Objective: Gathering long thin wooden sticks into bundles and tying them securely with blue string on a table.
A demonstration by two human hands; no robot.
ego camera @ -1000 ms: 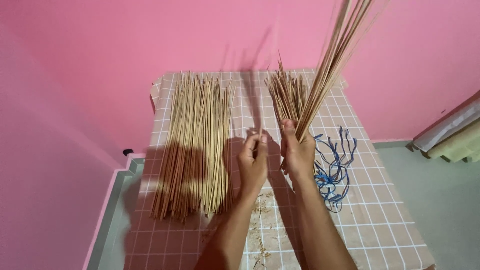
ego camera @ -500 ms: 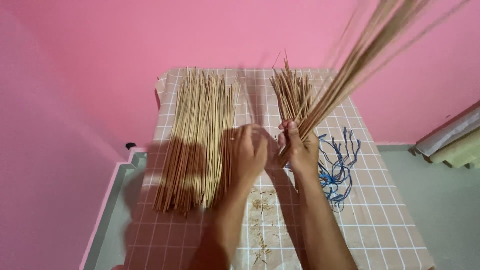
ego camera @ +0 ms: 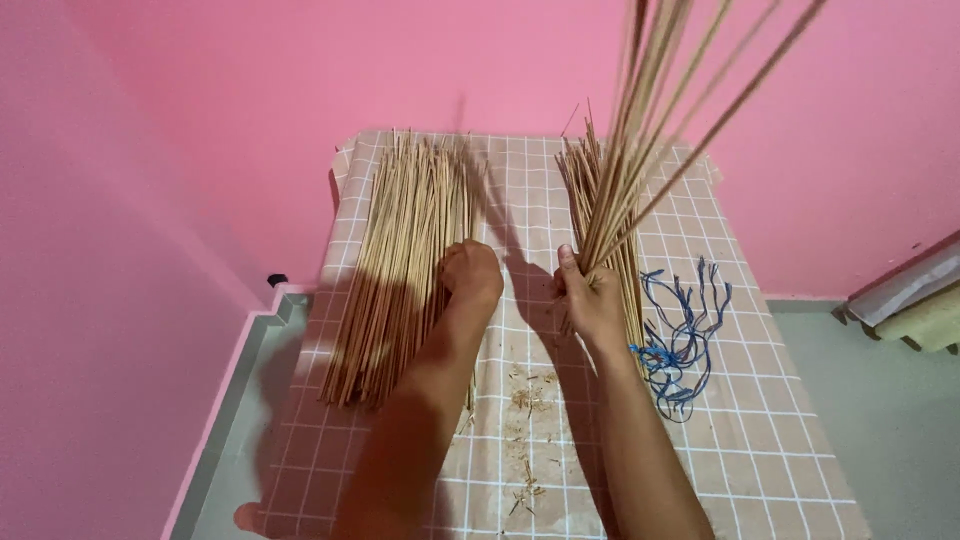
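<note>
- The right hand (ego camera: 592,300) is closed in a fist around the lower ends of a bunch of thin tan sticks (ego camera: 640,130), holding them raised above the table (ego camera: 780,440).
- The held sticks rise steeply from the fist and fan out toward the top edge of the view; their upper parts are blurred.
- The left hand (ego camera: 472,272) rests, fingers curled downward, on the right edge of a large pile of sticks (ego camera: 400,260) lying flat on the left half of the table. Whether it pinches any stick cannot be told, since the fingertips are hidden beneath the knuckles.
- The large pile lies lengthwise, its far ends near the table's back edge and its near ends spread roughly level closer to the person.
- A smaller pile of sticks (ego camera: 585,175) lies on the right half of the table, just behind and under the right hand, partly covered by the raised bunch.
- A tangle of blue strings (ego camera: 685,340) lies on the table just to the right of the right hand and wrist.
- Small tan scraps (ego camera: 525,395) are scattered on the table between the two forearms.
- The table wears a pale pinkish-brown cloth with a white grid pattern.
- A pink wall (ego camera: 200,120) stands behind and to the left of the table; a grey-green floor (ego camera: 890,420) shows at the right.
</note>
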